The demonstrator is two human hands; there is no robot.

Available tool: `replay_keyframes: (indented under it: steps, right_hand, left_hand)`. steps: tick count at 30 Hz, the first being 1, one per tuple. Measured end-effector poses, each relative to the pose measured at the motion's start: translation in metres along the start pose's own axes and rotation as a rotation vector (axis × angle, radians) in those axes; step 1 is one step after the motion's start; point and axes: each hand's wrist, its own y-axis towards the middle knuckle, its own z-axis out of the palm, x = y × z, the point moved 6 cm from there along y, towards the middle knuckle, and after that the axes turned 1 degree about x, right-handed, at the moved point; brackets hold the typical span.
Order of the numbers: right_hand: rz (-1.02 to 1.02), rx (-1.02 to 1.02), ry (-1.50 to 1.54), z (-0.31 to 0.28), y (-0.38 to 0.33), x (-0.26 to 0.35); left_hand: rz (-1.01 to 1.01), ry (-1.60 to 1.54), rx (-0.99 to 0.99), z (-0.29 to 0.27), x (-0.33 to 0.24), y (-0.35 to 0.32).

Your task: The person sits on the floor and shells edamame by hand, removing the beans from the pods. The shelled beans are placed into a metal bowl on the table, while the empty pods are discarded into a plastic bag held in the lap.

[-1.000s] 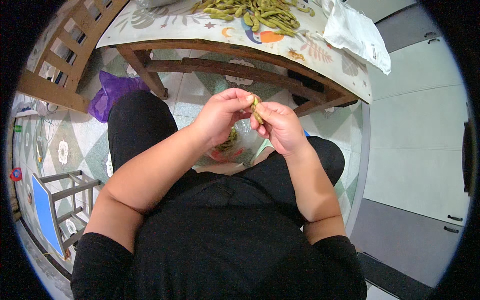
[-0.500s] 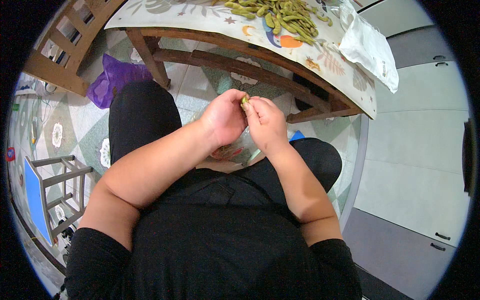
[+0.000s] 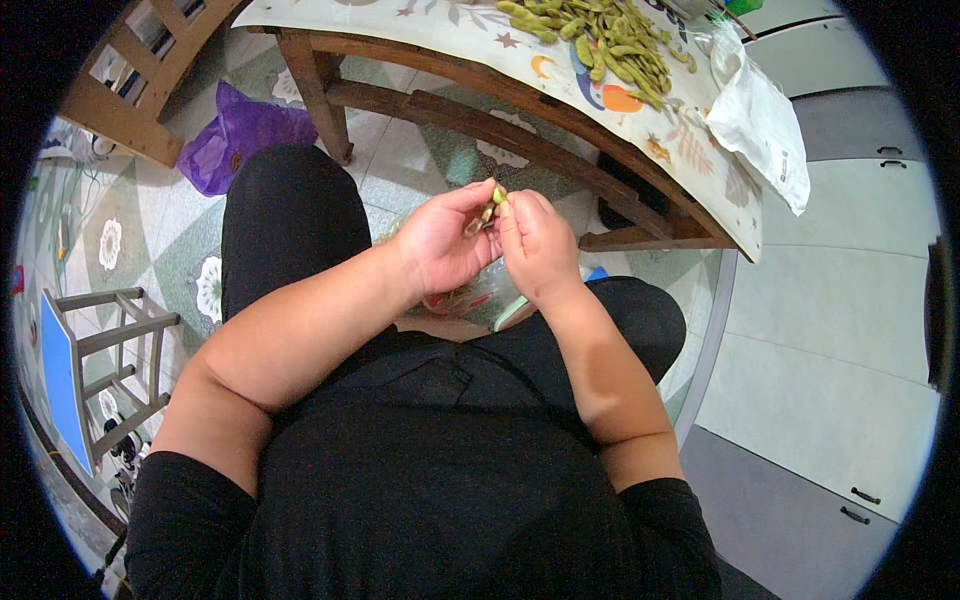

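Observation:
My left hand point(image 3: 445, 245) and my right hand point(image 3: 538, 240) meet above my lap. Between their fingertips is a small green edamame pod point(image 3: 499, 197), gripped from both sides. Something pale and greenish, perhaps beans or pod pieces, lies in the curled fingers of the left hand; its exact form is too small to make out. Beneath the hands, partly covered by them, a clear plastic bag point(image 3: 490, 285) shows between my knees, with brownish and red bits. A heap of edamame pods point(image 3: 610, 45) lies on the table ahead.
The wooden table point(image 3: 420, 28) has a patterned cover, with a white plastic bag point(image 3: 765, 130) hanging over its right corner. A purple bag point(image 3: 225, 140) sits on the floor by its left leg. At left stands a blue-topped stool point(image 3: 70, 385); pale cabinets point(image 3: 830, 300) line the right.
My left fingers have opened a little, showing more of what is in the palm. The pod stays between both hands. The view has shifted slightly, so the table sits farther right.

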Motion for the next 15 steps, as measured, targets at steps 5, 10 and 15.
replay_keyframes:
  steps: [5,10,15]
  right_hand:
    - [-0.041,0.009,-0.139,0.002,0.008,-0.001]
    - [0.083,0.059,0.182,0.004,0.01,-0.012]
    - [0.415,0.188,0.852,0.012,0.008,-0.029]
  left_hand:
    - [0.054,-0.036,-0.087,0.003,-0.004,0.0]
    - [0.053,0.194,-0.079,-0.001,-0.012,0.002]
    - [0.094,0.374,-0.139,0.003,-0.019,-0.001]
